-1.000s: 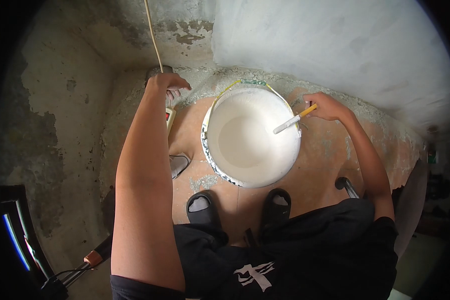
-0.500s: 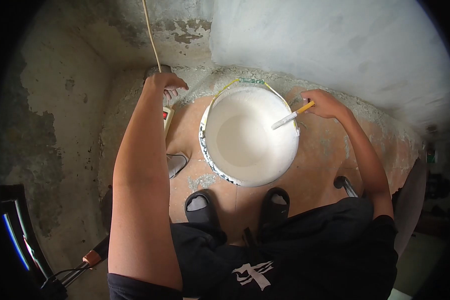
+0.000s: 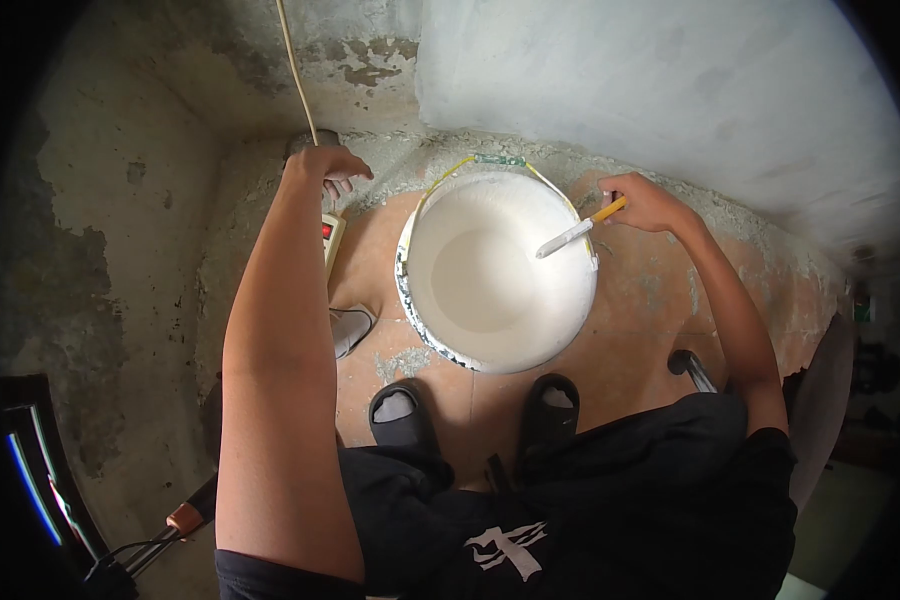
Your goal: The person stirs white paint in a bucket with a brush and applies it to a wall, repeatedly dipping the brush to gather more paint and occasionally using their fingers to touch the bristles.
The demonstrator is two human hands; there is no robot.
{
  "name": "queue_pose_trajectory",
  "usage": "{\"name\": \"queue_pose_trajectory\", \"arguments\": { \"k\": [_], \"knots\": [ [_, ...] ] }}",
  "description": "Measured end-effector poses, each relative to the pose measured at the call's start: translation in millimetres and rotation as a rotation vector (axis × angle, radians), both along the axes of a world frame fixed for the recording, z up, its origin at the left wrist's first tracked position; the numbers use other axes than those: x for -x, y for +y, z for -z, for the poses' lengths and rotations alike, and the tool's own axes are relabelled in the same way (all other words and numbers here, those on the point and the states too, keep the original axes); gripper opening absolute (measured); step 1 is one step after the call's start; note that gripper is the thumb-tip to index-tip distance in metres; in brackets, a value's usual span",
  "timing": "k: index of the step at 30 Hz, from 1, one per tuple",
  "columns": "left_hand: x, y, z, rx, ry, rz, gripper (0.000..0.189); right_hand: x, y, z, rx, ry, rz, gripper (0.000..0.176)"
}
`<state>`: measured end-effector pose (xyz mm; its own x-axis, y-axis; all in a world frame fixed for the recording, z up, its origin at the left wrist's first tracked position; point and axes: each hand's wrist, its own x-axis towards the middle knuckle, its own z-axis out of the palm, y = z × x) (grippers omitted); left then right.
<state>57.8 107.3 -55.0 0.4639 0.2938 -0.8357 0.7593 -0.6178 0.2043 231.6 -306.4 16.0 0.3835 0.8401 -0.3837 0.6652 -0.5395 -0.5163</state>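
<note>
My right hand (image 3: pixel 638 203) is closed on the orange handle of a paintbrush (image 3: pixel 566 238). The brush's white-coated end hangs over the right side of a white bucket (image 3: pixel 582 310), seen nearly edge-on. Pale, milky liquid (image 3: pixel 475 290) lies in the bottom of the bucket, and the brush looks apart from it. A wire bail with a green grip (image 3: pixel 500 160) leans toward the wall. To the left, my left hand (image 3: pixel 335 170) is held in the air with its fingers loosely apart and nothing in them. Below it is a power strip (image 3: pixel 333 235) with a red switch.
A cream cable (image 3: pixel 295 70) runs down the wall near my left hand. The grey-white wall (image 3: pixel 660 90) has rough, crumbly debris along its base. My black slippers (image 3: pixel 405 420) stand before the bucket on tiled floor (image 3: pixel 630 350). A metal leg (image 3: pixel 692 370) stands at the right.
The paintbrush has turned a little in my right hand, so its end looks narrower. The bucket and my left hand look almost unchanged.
</note>
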Motion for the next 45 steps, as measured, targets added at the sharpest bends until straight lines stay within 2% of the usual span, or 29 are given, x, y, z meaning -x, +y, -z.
{"name": "queue_pose_trajectory", "arguments": {
  "k": [2,8,11,14,21,24,27,33,35,37,45],
  "knots": [
    [-0.9,0.3,-1.2,0.008,0.013,0.007,0.061,4.5,1.7,-2.6,0.07,-0.18,-0.029,0.017],
    [-2.5,-1.5,-0.9,0.001,0.006,0.011,0.06,-6.1,-3.5,3.6,-0.029,0.027,0.002,0.018],
    [-2.3,-1.9,-1.7,0.005,0.008,0.01,0.059,-2.3,-2.6,4.3,0.049,-0.112,-0.023,0.019],
    [-2.4,-2.7,-1.3,-0.007,0.002,0.005,0.059,-8.7,-4.4,3.4,-0.018,0.018,-0.009,0.021],
    [-2.3,-1.7,1.9,-0.017,-0.009,-0.033,0.058,-6.3,-3.7,5.6,-0.017,-0.047,-0.011,0.021],
    [-1.3,-1.0,4.1,0.003,-0.05,-0.047,0.057,-10.6,-5.6,10.4,-0.05,0.028,0.02,0.021],
    [-2.0,-1.8,5.1,-0.005,-0.029,-0.045,0.056,-6.5,-4.9,10.0,-0.003,-0.078,-0.018,0.021],
    [-3.3,0.6,8.8,0.004,-0.04,-0.053,0.055,-7.3,-6.4,13.4,-0.045,0.053,0.031,0.02],
    [-3.5,3.4,13.2,0.006,-0.041,-0.065,0.053,-3.4,-5.2,13.2,0.005,-0.059,0.011,0.019],
    [-6.5,8.0,21.2,0.005,-0.022,-0.086,0.053,-2.5,-3.8,13.3,0.033,-0.059,0.001,0.019],
    [-2.2,0.9,9.2,0.021,-0.053,-0.101,0.051,-2.6,-6.3,23.9,0.049,-0.019,0.002,0.024]
  ]
}}
